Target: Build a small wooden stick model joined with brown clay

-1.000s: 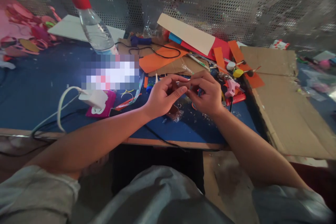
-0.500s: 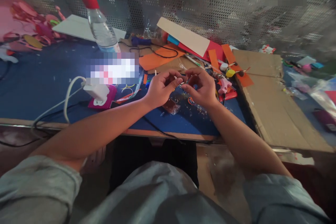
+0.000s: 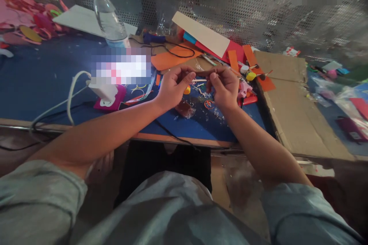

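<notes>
A thin brown strip (image 3: 204,73) is stretched level between my two hands over the blue table. My left hand (image 3: 174,87) pinches one end with thumb and forefinger. On the other end, my right hand (image 3: 226,89) is closed, its fingers curled. What the strip is made of does not show clearly. Below the hands lies a brown lump in clear plastic wrap (image 3: 184,109), near a round orange-rimmed piece (image 3: 209,104) and scattered pale scraps. A small yellow piece (image 3: 187,90) sits just beside my left hand.
A red-capped water bottle (image 3: 110,23) and a white charger on a magenta power strip (image 3: 117,97) stand left. Orange sheets (image 3: 172,57) and a cream card (image 3: 201,32) lie behind. A pink glue gun (image 3: 245,89) and cardboard (image 3: 290,111) are on the right.
My hands have drawn apart from nearly touching fingertips, and the brown strip now shows between them. The whole view has shifted slightly upward.
</notes>
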{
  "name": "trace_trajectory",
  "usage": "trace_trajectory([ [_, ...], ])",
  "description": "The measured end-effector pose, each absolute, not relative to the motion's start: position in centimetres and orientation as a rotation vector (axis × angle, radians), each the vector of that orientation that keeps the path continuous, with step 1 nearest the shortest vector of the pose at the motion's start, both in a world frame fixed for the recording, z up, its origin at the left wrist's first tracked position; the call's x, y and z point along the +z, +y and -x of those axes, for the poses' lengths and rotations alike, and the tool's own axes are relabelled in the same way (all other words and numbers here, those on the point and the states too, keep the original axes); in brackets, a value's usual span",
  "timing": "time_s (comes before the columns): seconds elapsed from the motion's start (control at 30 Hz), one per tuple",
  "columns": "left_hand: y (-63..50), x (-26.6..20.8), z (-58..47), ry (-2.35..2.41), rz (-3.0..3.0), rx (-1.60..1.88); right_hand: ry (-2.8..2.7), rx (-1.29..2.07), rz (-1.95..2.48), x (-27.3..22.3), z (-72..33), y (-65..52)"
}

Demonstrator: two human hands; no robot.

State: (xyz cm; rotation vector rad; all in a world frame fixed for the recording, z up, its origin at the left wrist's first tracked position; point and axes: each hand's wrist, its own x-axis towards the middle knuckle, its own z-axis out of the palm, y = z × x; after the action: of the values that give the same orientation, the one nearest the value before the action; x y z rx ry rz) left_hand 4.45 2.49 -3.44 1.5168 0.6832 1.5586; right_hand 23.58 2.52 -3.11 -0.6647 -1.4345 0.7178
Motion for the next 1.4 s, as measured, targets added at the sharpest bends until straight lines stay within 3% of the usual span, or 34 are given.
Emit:
trace_trajectory([
  [0.3, 2.3, -3.1, -4.3, 0.699, -1.449, 1.481, -1.479, 0.868, 0.597, -3.5, -24.1, 2.8],
  [0.8, 1.6, -2.9, -4.2, 0.746, -1.542, 1.458, -1.561, 0.547, 0.821, -2.8, -23.5, 2.2],
  [1.1, 1.6, -2.7, -4.1, 0.749, -1.485, 1.455, -1.43, 0.573, 0.858, -3.4, -23.6, 3.1],
  [1.27, 1.7, -2.8, -4.3, 0.701, -1.458, 1.399, -1.573, 0.708, 0.823, -3.5, -23.9, 3.1],
  [1.4, 1.9, -3.0, -4.4, 0.729, -1.448, 1.391, -1.639, 0.635, 0.799, -3.3, -23.8, 2.4],
])
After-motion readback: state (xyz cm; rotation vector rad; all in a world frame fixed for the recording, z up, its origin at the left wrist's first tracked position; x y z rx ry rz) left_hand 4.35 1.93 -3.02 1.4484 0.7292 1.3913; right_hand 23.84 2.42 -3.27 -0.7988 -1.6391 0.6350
